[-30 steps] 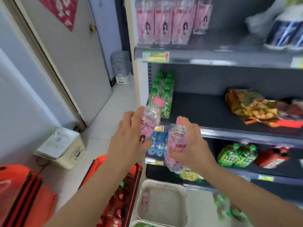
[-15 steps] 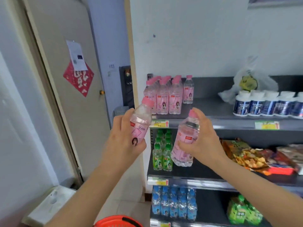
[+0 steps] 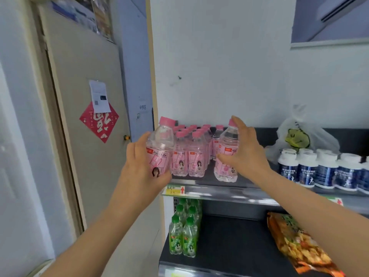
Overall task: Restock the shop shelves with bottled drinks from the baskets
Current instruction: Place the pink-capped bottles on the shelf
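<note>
The right hand [image 3: 245, 154] is nearer, thumb and fingers wrapped round an upright pink-capped clear plastic soda bottle [image 3: 227, 144] whose base is at the front edge of the dark top shelf [image 3: 219, 189], just right of the stocked pink bottles [image 3: 196, 156], while the left hand [image 3: 139, 166] grips a matching bottle [image 3: 160, 142], slightly tilted, before the shelf's left corner.

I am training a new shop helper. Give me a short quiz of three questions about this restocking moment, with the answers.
1. True or false: the left hand holds one pink-capped bottle, and the right hand holds another.
2. What colour are the caps of the small bottles on the lower shelf? A red, B green, C blue.
3. Fill in: on the upper shelf, to the right of the right hand, stand jars with ___ lids.

Key: 1 true; 2 B; 3 white.
</note>
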Motion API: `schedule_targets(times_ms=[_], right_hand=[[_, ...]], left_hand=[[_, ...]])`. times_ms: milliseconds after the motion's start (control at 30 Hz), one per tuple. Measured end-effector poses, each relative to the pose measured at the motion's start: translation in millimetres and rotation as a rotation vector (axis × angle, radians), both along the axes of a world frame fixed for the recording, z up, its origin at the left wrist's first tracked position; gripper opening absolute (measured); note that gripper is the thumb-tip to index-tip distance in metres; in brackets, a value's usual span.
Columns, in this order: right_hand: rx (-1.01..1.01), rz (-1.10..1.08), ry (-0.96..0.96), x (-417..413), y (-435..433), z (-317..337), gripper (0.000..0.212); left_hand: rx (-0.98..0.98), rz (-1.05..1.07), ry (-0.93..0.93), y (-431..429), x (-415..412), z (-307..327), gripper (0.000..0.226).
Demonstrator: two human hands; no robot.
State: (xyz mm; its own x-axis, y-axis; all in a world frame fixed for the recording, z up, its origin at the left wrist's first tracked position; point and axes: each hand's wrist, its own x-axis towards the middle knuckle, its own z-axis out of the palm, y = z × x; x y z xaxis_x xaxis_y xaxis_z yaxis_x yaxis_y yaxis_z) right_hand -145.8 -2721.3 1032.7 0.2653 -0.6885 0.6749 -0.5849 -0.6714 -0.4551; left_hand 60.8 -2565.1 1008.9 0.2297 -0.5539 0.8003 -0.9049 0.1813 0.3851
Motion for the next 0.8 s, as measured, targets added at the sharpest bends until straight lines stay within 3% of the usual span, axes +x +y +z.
schedule_targets(times_ms=[233,433,633,800], right_hand=[[0.103,0.018,0.062,4.5,-93.5,-21.7,0.101],[0.116,-0.015,0.152,21.0,-143.3,-39.7,0.099],[0.173,0.167,0.262,29.2,-167.0,-40.7,0.125],[0.136,0.144,0.323,31.8,-181.5,-42.2,0.125]], left_hand=[[0.013,-0.044,0.134,-54.8,-28.8,5.7,0.086],[0.012,0.039,0.104,-81.0,-47.5,5.8,0.093],[0.048,0.018,0.122,-102.0,-51.9,-6.3,0.091],[0.032,0.017,0.099,-117.9,-55.8,-12.7,0.090]])
